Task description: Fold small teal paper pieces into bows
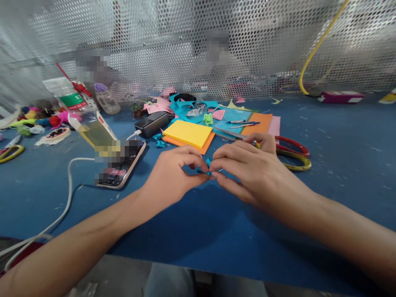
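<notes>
Above the blue table (pixel 198 231), a small folded piece of blue paper (pixel 208 163) is pinched between both hands. My left hand (pixel 173 173) grips its left side with thumb and forefinger. On its right side, the fingertips of my right hand (pixel 247 167) are closed on it; they cover much of the paper. Just behind my hands lie a yellow sheet stack (pixel 188 133) and orange paper (pixel 208 145). Large scissors with red and yellow handles (pixel 295 156) lie behind my right hand, partly hidden by it.
A phone (pixel 123 165) on a white cable, a black box-shaped device (pixel 152 123) and a tilted bottle (pixel 95 128) stand at the left. Paper scraps (pixel 182 108) and pens (pixel 244 123) lie behind. A perforated metal screen (pixel 262 49) closes the table's back.
</notes>
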Action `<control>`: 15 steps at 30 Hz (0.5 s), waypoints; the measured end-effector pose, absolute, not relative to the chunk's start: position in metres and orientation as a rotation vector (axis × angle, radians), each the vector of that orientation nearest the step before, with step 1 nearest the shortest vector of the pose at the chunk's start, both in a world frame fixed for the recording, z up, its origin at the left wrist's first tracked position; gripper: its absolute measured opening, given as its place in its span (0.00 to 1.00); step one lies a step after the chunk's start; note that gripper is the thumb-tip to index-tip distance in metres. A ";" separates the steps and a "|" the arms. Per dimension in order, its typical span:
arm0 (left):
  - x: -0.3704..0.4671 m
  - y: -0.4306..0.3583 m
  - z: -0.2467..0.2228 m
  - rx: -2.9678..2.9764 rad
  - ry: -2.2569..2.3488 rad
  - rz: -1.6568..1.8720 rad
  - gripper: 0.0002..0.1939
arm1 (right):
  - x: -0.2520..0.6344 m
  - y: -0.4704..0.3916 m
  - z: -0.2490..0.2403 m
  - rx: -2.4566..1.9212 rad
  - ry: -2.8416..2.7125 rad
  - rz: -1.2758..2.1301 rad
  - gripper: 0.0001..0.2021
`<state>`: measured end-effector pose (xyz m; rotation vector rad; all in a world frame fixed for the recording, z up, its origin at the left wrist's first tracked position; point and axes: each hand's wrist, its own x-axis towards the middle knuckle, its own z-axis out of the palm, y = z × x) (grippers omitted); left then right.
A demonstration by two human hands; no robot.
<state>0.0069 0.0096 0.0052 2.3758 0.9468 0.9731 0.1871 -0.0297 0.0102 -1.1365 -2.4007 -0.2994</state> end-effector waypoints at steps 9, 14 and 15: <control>0.004 0.008 0.007 2.301 0.764 1.262 0.04 | 0.192 -0.027 0.014 -1.040 -2.013 -0.025 0.06; 0.002 0.011 0.008 2.239 0.645 1.498 0.07 | 0.195 -0.021 0.010 -0.955 -1.843 0.629 0.15; 0.002 0.011 0.007 2.236 0.626 1.506 0.07 | 0.194 -0.022 0.009 -0.931 -1.825 0.729 0.15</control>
